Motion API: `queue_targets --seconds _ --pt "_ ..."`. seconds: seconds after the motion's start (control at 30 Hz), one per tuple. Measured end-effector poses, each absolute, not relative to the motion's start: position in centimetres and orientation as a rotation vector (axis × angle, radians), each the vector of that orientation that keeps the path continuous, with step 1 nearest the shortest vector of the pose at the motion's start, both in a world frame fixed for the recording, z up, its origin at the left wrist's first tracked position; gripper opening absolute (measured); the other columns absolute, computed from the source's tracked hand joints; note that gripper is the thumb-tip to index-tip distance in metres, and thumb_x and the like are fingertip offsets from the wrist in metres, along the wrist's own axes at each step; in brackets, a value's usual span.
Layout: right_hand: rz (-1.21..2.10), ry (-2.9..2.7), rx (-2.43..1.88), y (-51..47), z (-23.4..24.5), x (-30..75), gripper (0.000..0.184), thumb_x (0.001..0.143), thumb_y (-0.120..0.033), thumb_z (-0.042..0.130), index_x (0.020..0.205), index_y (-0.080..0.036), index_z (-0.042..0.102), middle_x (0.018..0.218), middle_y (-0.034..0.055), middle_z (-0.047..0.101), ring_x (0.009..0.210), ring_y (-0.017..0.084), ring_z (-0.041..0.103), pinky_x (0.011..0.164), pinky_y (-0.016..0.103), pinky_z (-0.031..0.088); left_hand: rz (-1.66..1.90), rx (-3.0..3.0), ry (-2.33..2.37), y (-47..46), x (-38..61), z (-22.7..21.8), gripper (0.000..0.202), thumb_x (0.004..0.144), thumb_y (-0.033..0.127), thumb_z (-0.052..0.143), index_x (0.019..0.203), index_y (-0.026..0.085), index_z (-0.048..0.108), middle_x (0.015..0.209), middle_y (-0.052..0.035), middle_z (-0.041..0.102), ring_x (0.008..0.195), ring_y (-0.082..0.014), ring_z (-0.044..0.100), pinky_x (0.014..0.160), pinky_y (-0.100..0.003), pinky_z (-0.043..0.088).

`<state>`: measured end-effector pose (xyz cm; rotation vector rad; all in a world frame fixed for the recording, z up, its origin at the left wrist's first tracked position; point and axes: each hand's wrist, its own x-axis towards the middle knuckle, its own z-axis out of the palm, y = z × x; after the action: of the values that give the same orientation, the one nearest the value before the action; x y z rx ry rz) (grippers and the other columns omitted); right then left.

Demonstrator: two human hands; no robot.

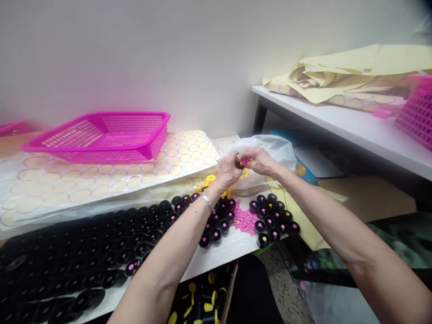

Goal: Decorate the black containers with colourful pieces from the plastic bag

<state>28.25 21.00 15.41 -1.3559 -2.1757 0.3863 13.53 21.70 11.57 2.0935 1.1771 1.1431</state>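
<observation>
My left hand [230, 170], with a silver bangle at the wrist, is closed around a small black round piece [239, 165]. Against it, the fingers of my right hand [259, 161] pinch something small and pink [245, 161]; its exact shape is partly hidden by the fingers. Both hands meet above a clear plastic bag [276, 146] with small multicoloured pieces [245, 173] in it. Below them lies a heap of small pink pieces [245, 220] on the white table. Black round cup-like parts [269, 222] stand on either side of it, many with a pink or yellow dot in the centre.
Rows of black parts [91, 243] fill the table's left. Behind them, a pink basket [101, 139] rests on sheets of round stickers [162, 173]. Yellow rings [211, 179] lie near my left hand. A raised white shelf [364, 130] stands at right, holding yellow paper [371, 63].
</observation>
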Motion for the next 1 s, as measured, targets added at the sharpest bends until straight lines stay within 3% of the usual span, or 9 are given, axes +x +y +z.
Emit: queue_targets --seconds 0.13,0.33,0.47,0.67,0.87,1.0 --pt "-0.209 -2.569 -1.495 20.2 16.3 27.7 0.023 0.076 -0.010 0.047 0.082 -0.017 0.069 0.082 0.0098 0.062 0.088 0.023 0.046 0.064 0.032 0.028 1.127 2.109 1.187 21.7 14.2 11.2 0.030 0.060 0.012 0.057 0.090 0.015 0.057 0.070 0.0013 0.059 0.067 -0.0123 0.051 0.066 -0.025 0.041" --pt "-0.468 -2.661 -1.430 19.8 16.5 27.5 0.025 0.081 -0.014 0.046 0.091 -0.017 0.069 0.088 0.0127 0.061 0.091 0.025 0.043 0.067 0.034 0.028 1.150 1.982 1.175 22.4 14.5 10.1 0.029 0.053 0.012 0.060 0.082 0.016 0.057 0.063 0.0055 0.052 0.061 -0.0098 0.047 0.059 -0.023 0.038" --pt "-0.298 -2.456 -1.457 20.5 15.2 28.2 0.023 0.079 -0.015 0.047 0.084 -0.017 0.070 0.084 0.0103 0.063 0.086 0.023 0.047 0.066 0.032 0.032 1.185 1.828 1.116 22.5 14.5 9.6 0.038 0.051 0.009 0.061 0.088 0.015 0.058 0.064 0.0057 0.053 0.062 -0.0101 0.051 0.060 -0.023 0.040" --pt "0.536 -1.822 -1.400 21.3 12.1 28.9 0.012 0.064 -0.020 0.060 0.072 -0.014 0.067 0.066 -0.0002 0.062 0.065 0.014 0.053 0.062 0.026 0.040 1.186 1.723 1.030 19.7 9.8 11.9 0.031 0.050 0.010 0.065 0.080 0.013 0.062 0.068 0.0040 0.057 0.066 -0.0108 0.055 0.063 -0.023 0.043" --pt "0.502 -1.652 -1.589 21.8 9.9 29.5 0.012 0.061 -0.021 0.067 0.070 -0.014 0.068 0.064 0.0009 0.060 0.065 0.014 0.051 0.064 0.028 0.039 1.090 2.007 1.386 11.8 -1.0 15.7 0.033 0.053 0.019 0.073 0.084 0.015 0.067 0.082 -0.0013 0.064 0.080 -0.0167 0.057 0.077 -0.033 0.046" --pt "0.530 -1.747 -1.640 21.7 9.9 29.1 0.012 0.060 -0.016 0.067 0.071 -0.013 0.068 0.060 -0.0009 0.057 0.058 0.010 0.045 0.059 0.026 0.035 0.963 2.150 1.559 5.6 -5.3 14.7 0.025 0.060 0.020 0.071 0.085 0.020 0.067 0.087 -0.0031 0.065 0.086 -0.0197 0.057 0.082 -0.038 0.046"
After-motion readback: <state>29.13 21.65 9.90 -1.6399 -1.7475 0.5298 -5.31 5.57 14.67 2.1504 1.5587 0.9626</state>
